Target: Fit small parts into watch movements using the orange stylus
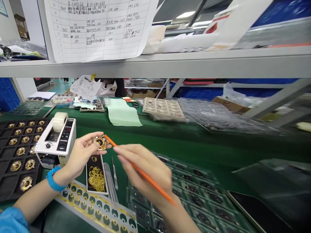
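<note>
Left fingers [91, 149] pinch the round part [102, 144], apparently steadying it against the orange stick [155, 185] the right fingers [132, 152] grasp.

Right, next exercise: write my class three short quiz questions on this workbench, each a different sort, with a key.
1. True or false: the left hand holds the round part, and the right hand the orange stick.
2. What fills much of the narrow box?
A) screws
B) yellow loops
C) coins
3. Fill in: the blue wristband is on the ____ wrist.

Key: 1 true; 2 B; 3 left.
</note>
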`<state>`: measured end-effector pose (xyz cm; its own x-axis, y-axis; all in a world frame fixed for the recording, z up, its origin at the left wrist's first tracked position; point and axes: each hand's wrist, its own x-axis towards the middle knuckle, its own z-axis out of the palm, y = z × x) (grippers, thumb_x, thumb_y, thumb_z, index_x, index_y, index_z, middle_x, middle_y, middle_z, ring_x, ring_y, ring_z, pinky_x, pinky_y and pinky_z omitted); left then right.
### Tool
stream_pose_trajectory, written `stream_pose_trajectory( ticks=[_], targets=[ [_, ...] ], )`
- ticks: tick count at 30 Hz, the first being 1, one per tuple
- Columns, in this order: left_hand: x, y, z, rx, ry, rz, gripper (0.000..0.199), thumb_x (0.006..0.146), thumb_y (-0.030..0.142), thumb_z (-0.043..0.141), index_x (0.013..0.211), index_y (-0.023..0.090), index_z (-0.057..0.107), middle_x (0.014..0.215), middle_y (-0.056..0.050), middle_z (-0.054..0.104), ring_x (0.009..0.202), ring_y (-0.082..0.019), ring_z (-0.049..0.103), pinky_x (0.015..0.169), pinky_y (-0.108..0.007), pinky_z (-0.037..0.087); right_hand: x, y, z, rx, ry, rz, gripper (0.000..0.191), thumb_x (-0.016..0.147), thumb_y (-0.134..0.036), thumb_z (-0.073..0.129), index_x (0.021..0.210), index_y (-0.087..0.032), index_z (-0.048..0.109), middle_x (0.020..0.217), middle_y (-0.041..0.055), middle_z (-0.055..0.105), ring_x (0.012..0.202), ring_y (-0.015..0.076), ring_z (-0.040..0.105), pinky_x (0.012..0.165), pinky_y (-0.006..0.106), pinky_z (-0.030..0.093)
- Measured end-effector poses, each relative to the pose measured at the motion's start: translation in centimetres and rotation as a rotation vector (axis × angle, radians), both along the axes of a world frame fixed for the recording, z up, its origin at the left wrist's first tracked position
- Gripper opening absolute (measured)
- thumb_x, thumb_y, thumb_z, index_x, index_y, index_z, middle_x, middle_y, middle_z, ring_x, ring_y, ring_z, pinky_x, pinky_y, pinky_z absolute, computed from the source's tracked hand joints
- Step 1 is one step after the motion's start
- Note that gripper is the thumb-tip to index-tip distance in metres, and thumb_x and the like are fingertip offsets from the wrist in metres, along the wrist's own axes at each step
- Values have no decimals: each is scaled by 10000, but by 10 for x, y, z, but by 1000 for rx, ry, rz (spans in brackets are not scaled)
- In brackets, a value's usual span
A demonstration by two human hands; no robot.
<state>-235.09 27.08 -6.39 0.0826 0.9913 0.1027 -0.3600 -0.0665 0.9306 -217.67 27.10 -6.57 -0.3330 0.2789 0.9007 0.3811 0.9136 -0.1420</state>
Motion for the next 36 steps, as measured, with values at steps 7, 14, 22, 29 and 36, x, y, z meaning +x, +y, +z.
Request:
stream_pose_trajectory(
  ticks=[7,14,22,29,36],
  targets=[
    [5,-6,4,92,173,-43,232,727,225,746,924,133,666,757,-45,695,657,-178,710,500,-191,534,5,-7,-3,-252,395,-135,313,979,-227,416,885,-216,715,909,65,612,865,213,614,712,363,498],
    [5,-3,-3,166,283,72,105,723,212,689,798,151,648,651,-6,632,534,-125,634,405,-166,417,-14,-11,-9,-258,233,-57,210,975,-149,418,878,-186,602,635,-10,533,507,109,484,464,238,391],
    [12,-10,-13,312,503,204,312,798,175,594,1095,168,691,1003,-67,737,799,-179,696,685,-246,571,-27,2,-28,-59,102,-281,85,894,-87,579,915,-140,642,792,72,689,678,152,656,587,249,510],
    [17,-17,-27,485,657,217,433,848,106,512,1269,176,583,1251,-95,655,1032,-223,676,896,-314,562,-26,3,-25,-261,205,-222,112,883,-98,564,847,-188,621,751,17,660,636,123,613,558,230,485],
    [17,-14,-28,633,788,214,410,881,94,486,1282,138,557,1272,-116,640,1123,-215,644,980,-304,529,-24,10,-22,-445,287,-62,127,765,-110,536,666,-189,547,602,-31,524,511,86,431,464,204,350]
  ],
)
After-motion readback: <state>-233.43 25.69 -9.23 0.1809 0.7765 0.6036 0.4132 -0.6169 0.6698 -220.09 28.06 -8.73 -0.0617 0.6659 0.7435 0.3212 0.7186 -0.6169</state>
